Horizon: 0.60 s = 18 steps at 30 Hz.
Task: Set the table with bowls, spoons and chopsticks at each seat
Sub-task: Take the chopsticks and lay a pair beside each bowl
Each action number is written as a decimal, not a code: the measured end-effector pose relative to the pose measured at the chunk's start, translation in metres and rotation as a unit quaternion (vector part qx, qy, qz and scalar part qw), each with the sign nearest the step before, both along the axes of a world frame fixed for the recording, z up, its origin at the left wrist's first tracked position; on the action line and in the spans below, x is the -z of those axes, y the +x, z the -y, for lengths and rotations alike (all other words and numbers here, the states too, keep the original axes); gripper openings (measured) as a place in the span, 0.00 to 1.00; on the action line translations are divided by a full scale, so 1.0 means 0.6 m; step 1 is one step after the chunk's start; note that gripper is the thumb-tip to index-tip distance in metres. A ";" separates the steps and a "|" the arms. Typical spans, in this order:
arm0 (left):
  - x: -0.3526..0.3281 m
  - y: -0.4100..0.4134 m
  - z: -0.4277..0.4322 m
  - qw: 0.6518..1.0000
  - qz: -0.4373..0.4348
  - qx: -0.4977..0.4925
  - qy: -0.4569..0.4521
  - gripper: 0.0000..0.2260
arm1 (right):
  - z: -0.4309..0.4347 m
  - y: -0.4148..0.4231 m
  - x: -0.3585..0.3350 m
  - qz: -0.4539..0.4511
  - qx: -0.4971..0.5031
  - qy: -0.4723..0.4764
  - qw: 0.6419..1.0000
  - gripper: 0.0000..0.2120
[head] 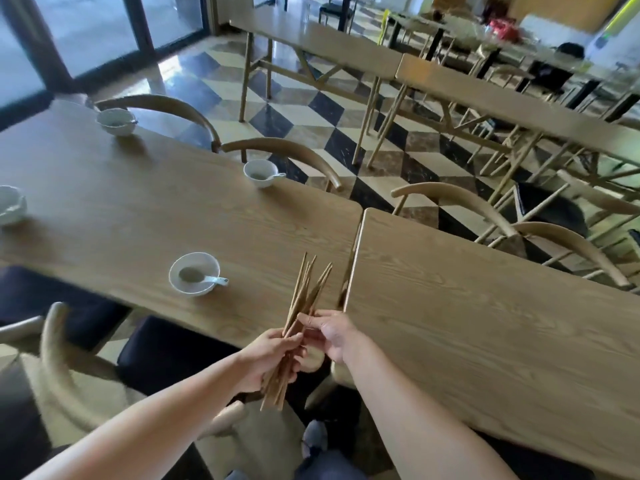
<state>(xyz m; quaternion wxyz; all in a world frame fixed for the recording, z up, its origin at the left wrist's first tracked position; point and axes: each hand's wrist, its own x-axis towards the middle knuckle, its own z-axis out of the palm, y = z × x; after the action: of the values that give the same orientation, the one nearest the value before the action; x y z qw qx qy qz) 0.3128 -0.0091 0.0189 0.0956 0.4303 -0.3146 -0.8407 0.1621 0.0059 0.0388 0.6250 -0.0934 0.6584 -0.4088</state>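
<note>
My left hand (268,360) grips a bundle of several wooden chopsticks (304,296) that fans out over the near edge of the wooden table (114,216). My right hand (332,336) pinches some of the sticks just above the left hand. A white bowl with a white spoon in it (194,278) stands near the front edge, left of the chopsticks. Another bowl with a spoon (260,173) stands at the far edge, a third (116,121) at the far left. Part of one more bowl (10,204) shows at the left border.
A second wooden table (485,341) butts against the first on the right. Curved wooden chairs (65,362) with dark seats stand along both sides. Beyond lies a checkered floor (311,112) with more tables and chairs; glass doors are at the far left.
</note>
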 end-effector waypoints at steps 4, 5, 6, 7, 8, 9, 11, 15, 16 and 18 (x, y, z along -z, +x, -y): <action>-0.005 0.033 0.020 0.999 0.026 -0.004 -0.024 0.14 | 0.033 0.013 -0.015 -0.051 -0.031 0.005 0.998 0.15; -0.007 0.037 0.026 0.999 0.031 -0.005 -0.028 0.15 | 0.044 0.014 -0.016 -0.056 -0.037 0.002 0.998 0.16; -0.011 0.039 0.032 0.999 0.034 -0.007 -0.032 0.15 | 0.055 0.017 -0.016 -0.051 -0.043 -0.003 0.998 0.18; -0.014 0.040 0.039 0.999 0.032 -0.011 -0.034 0.14 | 0.066 0.019 -0.015 -0.043 -0.052 -0.007 0.998 0.18; -0.017 0.040 0.046 0.999 0.025 -0.020 -0.031 0.13 | 0.076 0.020 -0.013 -0.034 -0.064 -0.009 0.997 0.16; -0.020 0.039 0.050 0.999 0.019 -0.030 -0.024 0.12 | 0.085 0.020 -0.011 -0.025 -0.079 -0.013 0.996 0.10; -0.024 0.037 0.057 0.999 0.014 -0.040 -0.009 0.10 | 0.098 0.019 -0.010 -0.008 -0.103 -0.021 0.994 0.06; -0.028 0.024 0.074 0.997 0.023 -0.066 -0.007 0.10 | 0.123 0.012 -0.004 -0.021 -0.121 -0.024 0.992 0.07; -0.028 0.018 0.079 0.996 0.030 -0.080 -0.010 0.10 | 0.130 0.007 0.000 -0.028 -0.122 -0.026 0.992 0.07; -0.022 0.008 0.091 0.992 0.067 -0.103 -0.022 0.09 | 0.140 -0.006 0.003 -0.020 -0.120 -0.032 0.992 0.08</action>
<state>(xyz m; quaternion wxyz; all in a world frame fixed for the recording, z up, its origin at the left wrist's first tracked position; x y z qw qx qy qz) 0.3176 -0.0638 0.0322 0.1702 0.5136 -0.2924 -0.7886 0.1588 -0.0780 0.0372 0.6529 -0.1995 0.6414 -0.3500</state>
